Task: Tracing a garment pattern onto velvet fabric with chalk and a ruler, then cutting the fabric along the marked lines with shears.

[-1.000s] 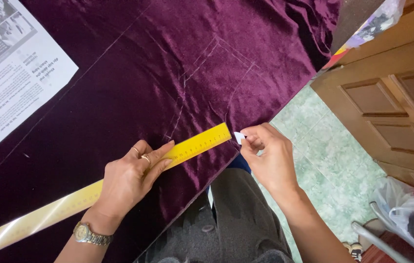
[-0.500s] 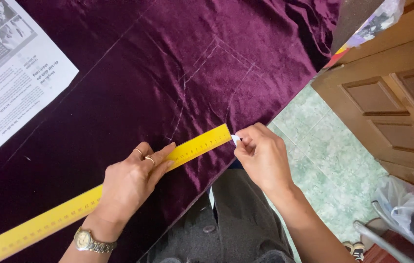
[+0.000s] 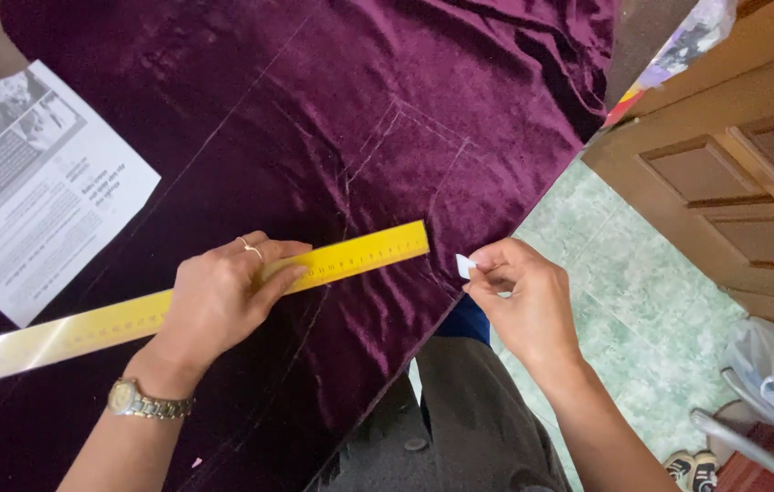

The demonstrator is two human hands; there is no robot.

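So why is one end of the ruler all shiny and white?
In the head view, glare washes out the ruler's far left end; the rest under the left hand stays sharp yellow, and the purple cloth shows soft sheen on its folds.

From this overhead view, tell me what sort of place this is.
Probably a home sewing or tailoring spot: purple velvet fabric with chalk lines covers the table, the left hand pins a yellow ruler, beside a wooden door.

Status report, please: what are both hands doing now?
Left hand flat on the yellow ruler, pressing it on purple velvet. Right hand pinches white chalk just past the ruler's end. Printed paper lies clear, far left.
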